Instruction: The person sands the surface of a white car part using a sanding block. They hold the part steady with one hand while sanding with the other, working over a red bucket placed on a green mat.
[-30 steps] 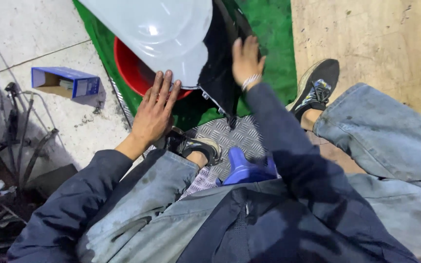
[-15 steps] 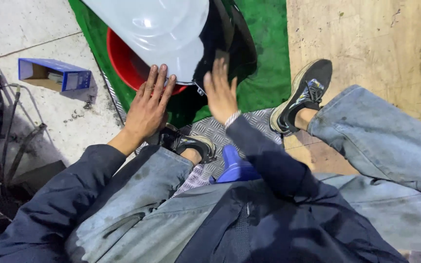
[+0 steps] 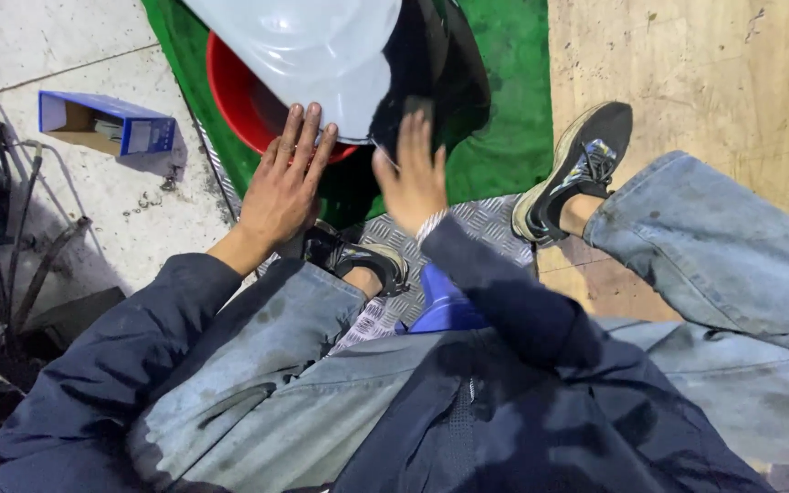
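Both hands up at the white shell

Left hand (image 3: 280, 187) lies flat, fingers spread, grip released on the white plastic shell (image 3: 308, 41) over the red basin (image 3: 235, 105). Right hand (image 3: 413, 173) is open too, against the black cover (image 3: 436, 64) beside it, above the green mat (image 3: 504, 137).

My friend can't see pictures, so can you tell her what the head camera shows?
A seated person in a dark jacket and jeans reaches both hands forward: the left hand lies flat on a white plastic shell over a red basin, and the right hand is raised, open, by a black part. A blue cardboard box lies on the concrete.
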